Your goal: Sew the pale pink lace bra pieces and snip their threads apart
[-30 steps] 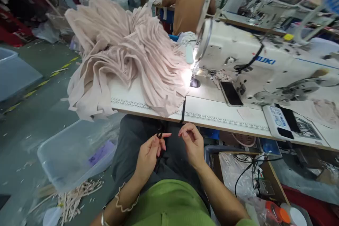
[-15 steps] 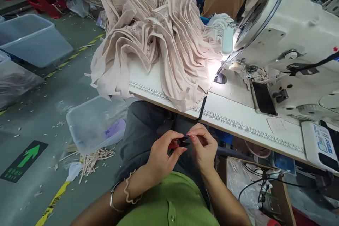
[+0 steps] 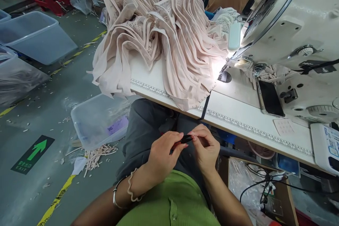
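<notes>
Over my lap, my left hand (image 3: 163, 152) is closed around a small pair of thread snips (image 3: 187, 140) with dark blades and a bit of red at the handle. The blades point right and look pressed together. My right hand (image 3: 208, 150) meets their tips, thumb and fingers pinched. Whatever sits in that pinch is too small to make out. Just beyond both hands is the front edge of the sewing table (image 3: 238, 120). A large heap of pale pink garments (image 3: 182, 56) lies on it and hangs over the edge.
At the right stands a sewing machine (image 3: 288, 24) with a lit lamp, and a phone (image 3: 270, 98) lies beside it. A clear plastic bin (image 3: 92, 122) and fabric scraps (image 3: 99, 157) are on the floor at left. An open carton (image 3: 287, 197) with cables is below right.
The snips' blades have gone from parted to closed together. Both hands stay almost in place, while the view has turned slightly left.
</notes>
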### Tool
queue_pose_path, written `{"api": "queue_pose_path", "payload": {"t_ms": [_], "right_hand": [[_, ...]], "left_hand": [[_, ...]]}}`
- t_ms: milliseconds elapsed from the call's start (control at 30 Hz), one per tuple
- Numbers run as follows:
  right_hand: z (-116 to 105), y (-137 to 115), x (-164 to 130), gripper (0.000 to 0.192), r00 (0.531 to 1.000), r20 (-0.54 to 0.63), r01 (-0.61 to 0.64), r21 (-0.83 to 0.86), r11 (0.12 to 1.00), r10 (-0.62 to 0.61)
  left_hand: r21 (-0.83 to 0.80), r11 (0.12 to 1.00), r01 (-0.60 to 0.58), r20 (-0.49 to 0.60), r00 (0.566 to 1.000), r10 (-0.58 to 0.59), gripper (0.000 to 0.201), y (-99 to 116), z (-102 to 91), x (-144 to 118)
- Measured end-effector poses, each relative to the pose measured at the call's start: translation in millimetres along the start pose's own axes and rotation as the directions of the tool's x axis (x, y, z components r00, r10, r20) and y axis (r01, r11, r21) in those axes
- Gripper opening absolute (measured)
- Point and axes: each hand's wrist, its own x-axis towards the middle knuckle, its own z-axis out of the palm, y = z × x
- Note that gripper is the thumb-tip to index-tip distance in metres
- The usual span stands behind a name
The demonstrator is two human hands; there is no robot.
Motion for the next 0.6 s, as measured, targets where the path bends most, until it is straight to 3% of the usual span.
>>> {"api": "queue_pose_path", "payload": {"t_ms": [300, 600], "right_hand": [[0.2, 2.5, -2.4, 0.013, 1.000, -0.007, -0.009, 0.004, 1.000, 0.009], [0.5, 4.7, -4.2, 0.011, 0.999, -0.021, -0.026, -0.006, 1.000, 0.025]], "left_hand": [[0.023, 1.000, 0.020, -0.018, 1.000, -0.019, 0.008, 1.8, -0.3, -1.3], [0.082, 0.996, -0.045, -0.031, 0.998, 0.048, 0.005, -0.5, 0.5, -2.2]]}}
